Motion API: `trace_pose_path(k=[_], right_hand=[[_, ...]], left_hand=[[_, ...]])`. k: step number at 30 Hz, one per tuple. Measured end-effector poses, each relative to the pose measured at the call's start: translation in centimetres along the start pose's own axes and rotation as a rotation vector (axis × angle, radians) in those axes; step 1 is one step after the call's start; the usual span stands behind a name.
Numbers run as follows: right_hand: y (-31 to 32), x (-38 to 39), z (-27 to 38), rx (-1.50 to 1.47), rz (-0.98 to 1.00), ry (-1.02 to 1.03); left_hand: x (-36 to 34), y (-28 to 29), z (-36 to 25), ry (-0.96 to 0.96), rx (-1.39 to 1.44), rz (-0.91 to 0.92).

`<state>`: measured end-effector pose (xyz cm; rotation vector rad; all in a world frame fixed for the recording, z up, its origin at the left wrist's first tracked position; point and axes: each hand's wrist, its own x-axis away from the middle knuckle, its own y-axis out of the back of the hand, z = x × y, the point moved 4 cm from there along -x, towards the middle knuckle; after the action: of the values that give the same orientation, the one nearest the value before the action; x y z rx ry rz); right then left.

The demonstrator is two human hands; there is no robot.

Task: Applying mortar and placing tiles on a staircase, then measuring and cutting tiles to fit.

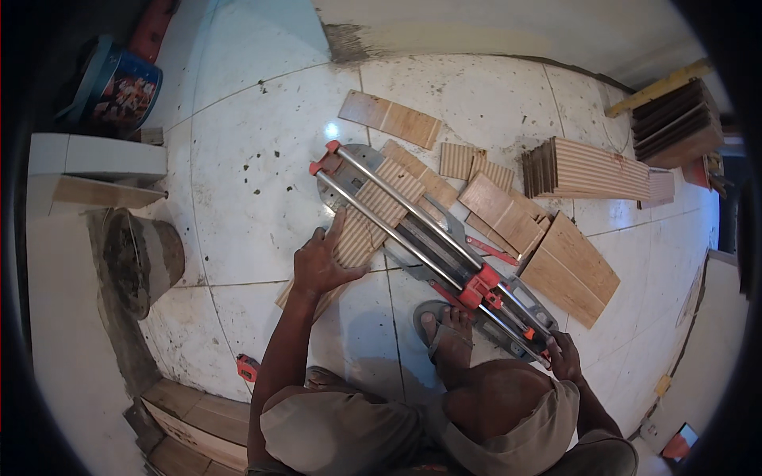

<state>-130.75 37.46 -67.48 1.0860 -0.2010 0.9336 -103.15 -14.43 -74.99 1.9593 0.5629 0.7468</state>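
Note:
A manual tile cutter (432,258) with two steel rails and red fittings lies slantwise on the floor before me. A ribbed, tan-striped tile (359,243) rests across its bed under the rails, with its ribbed side up. My left hand (321,263) is at the tile's left edge, index finger and thumb spread along it. At the cutter's near right end, my right hand (563,358) has its fingers curled around the handle, partly hidden from view. The red cutting carriage (481,287) sits on the rails toward that near end.
Loose wood-look tiles (571,268) lie right of the cutter, near stacked tiles (595,170). Dark-edged tiles (675,123) stand farther right. A red tape measure (248,367) lies left of my legs. Buckets (131,87) (163,254) stand at left. My sandalled foot (448,337) touches the cutter.

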Motion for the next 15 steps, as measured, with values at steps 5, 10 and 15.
trace_pose_path(k=[5, 10, 15], right_hand=[[-0.8, 2.9, 0.8, 0.473, -0.362, 0.217], [-2.4, 4.6, -0.9, 0.283, -0.08, -0.133], [-4.1, 4.8, -7.2, 0.199, -0.111, -0.052]], left_hand=[[-0.3, -0.1, -0.1, -0.011, 0.017, -0.014], [-0.1, 0.3, -0.2, -0.001, 0.012, -0.01], [0.1, 0.4, -0.1, 0.024, 0.0, 0.018]])
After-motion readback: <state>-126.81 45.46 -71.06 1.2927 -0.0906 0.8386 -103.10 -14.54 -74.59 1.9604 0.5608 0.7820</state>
